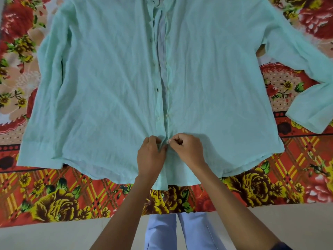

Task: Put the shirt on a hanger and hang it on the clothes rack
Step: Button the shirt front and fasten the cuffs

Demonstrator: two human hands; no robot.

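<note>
Head view: left hand [150, 156] and right hand [187, 150] pinch the shirt [108, 78] placket (lowest button).

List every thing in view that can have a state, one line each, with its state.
shirt: spread flat, front up, on the floral bedsheet; placket gapes open along most of its length.
right sleeve: bent, cuff lying on the sheet.
left hand: pinches the placket edge near the hem.
right hand: pinches the opposite placket edge near the hem.
hanger: not in view.
</note>
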